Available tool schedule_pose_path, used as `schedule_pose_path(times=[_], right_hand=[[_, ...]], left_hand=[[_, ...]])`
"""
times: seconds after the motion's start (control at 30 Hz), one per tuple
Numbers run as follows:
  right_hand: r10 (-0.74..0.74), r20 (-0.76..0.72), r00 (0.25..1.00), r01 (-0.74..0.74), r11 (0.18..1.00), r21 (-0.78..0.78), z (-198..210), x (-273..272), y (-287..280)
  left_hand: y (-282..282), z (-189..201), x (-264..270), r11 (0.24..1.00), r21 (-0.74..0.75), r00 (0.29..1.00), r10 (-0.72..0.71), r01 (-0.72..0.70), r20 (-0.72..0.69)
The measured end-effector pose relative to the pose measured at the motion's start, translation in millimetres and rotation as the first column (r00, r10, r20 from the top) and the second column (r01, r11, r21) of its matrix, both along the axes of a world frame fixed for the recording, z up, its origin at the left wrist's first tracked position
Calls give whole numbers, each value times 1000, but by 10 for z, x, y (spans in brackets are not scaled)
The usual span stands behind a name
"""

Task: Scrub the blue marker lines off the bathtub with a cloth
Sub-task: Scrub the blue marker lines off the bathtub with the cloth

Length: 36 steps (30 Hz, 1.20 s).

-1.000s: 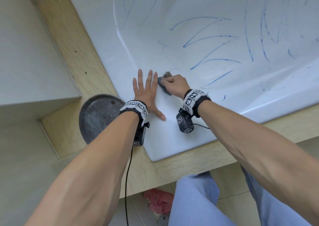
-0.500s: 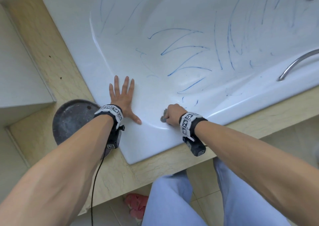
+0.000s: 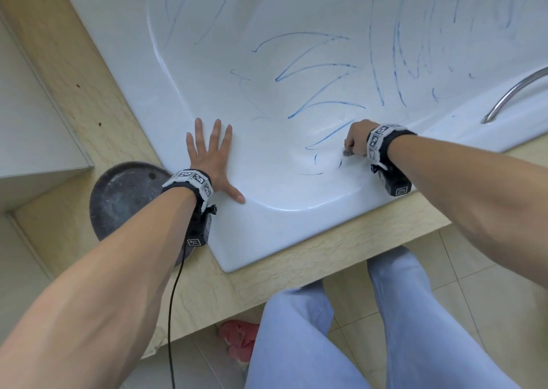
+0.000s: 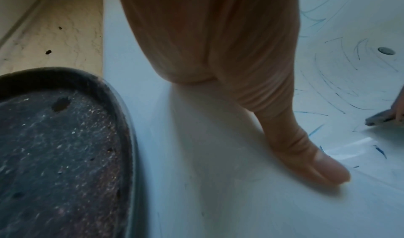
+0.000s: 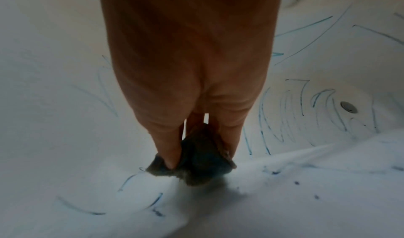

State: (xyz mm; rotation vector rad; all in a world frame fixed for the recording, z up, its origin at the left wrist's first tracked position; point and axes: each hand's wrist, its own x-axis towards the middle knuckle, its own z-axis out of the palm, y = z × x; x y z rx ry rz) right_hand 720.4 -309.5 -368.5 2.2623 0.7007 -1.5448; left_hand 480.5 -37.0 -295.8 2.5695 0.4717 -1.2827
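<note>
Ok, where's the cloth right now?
In the head view the cloth is bunched in the right hand, pressed on the bathtub near its front rim, beside short blue marker lines.

Two bare arms reaching forward, one palm flat, one fist closed

The left hand [image 3: 212, 157] is lying flat, fingers straight and pointing to 12 o'clock, thumb splayed toward 4 o'clock. The right hand [image 3: 357, 141] is curling its grip round a small dark cloth [image 5: 196, 162], thumb and fingers pinching it, knuckles facing 9 o'clock. Both forearms are extending from 6 o'clock, each wrist wearing a marked band.
</note>
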Motion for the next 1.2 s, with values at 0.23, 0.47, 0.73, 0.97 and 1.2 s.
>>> schedule_pose_path(times=[0.23,0.47,0.73,0.97,1.2], right_hand=[[216,-157,964,-236,964,-125,-390,-384,129],[296,-276,914,-322,945,-53,-385,-626,526],[-202,-426,882,294,942,163,90,-836,828],[-244,-283,928,349,834,427,331,-1520,966],[-198,-206,958,252,926,281,260,-1567,461]], left_hand=[[9,-4,7,1000,14,1000,-1,1,1],[17,-20,-14,1000,12,1000,-14,13,16],[12,-17,3,1000,9,1000,-11,11,12],[11,-12,8,1000,9,1000,-18,18,5],[-17,3,33,1000,26,1000,-15,16,-16]])
